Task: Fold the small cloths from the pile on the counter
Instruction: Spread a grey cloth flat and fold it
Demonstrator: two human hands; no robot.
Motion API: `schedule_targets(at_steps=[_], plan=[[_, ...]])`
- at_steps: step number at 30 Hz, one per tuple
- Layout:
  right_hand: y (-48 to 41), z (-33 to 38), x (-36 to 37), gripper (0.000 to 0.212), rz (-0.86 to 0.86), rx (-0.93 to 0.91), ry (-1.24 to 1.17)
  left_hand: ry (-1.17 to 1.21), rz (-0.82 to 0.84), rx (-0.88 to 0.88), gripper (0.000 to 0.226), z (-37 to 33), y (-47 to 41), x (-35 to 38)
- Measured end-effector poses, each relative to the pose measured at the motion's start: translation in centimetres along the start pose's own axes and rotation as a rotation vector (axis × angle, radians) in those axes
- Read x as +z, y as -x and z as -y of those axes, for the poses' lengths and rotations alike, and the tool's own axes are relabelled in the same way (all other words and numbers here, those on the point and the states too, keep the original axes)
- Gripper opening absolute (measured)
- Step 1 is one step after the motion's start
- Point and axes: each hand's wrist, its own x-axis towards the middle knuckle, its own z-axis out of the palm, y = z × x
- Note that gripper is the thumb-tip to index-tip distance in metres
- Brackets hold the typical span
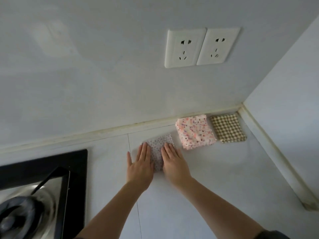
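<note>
As I watch from the head view, the white desk (pixel 215 178) carries a black hob (pixel 43 161) at left and a pink speckled stack (pixel 195 131) near the back wall (pixel 86 66), with a checked cloth (pixel 227 128) just beside it. Nearer me lies the dotted cloth (pixel 159 145); the left hand (pixel 139 166) and right hand (pixel 174 163) press it flat, fingers straight, grasping nothing.

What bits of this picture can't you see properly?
Head view:
- Dotted cloth: left hand and right hand lie flat on it, hiding its sides.
- Pink speckled stack: layers too small to count.
- Checked cloth: left edge hidden by that stack.
- Pot: blurred, cut off by the lower left edge.
</note>
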Motion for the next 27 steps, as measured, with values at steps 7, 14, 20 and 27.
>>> schedule_targets(at_steps=[7,14,20,27], plan=[[-4.0,-0.9,-0.9,0.050,0.034,0.058,0.059,-0.097,0.062,0.017,0.060,0.4,-5.0,-1.9],[-4.8,-1.2,-2.6,0.059,0.055,0.044,0.043,-0.037,0.076,0.000,0.061,0.8,-5.3,-2.3],[0.0,1.6,-4.8,0.063,-0.052,0.046,-0.150,0.209,-0.039,-0.032,0.060,3.1,1.6,-4.5],[8.5,13.8,-6.8,0.057,-0.073,0.022,-0.457,0.497,-0.301,-0.060,0.043,9.8,16.3,-6.7]])
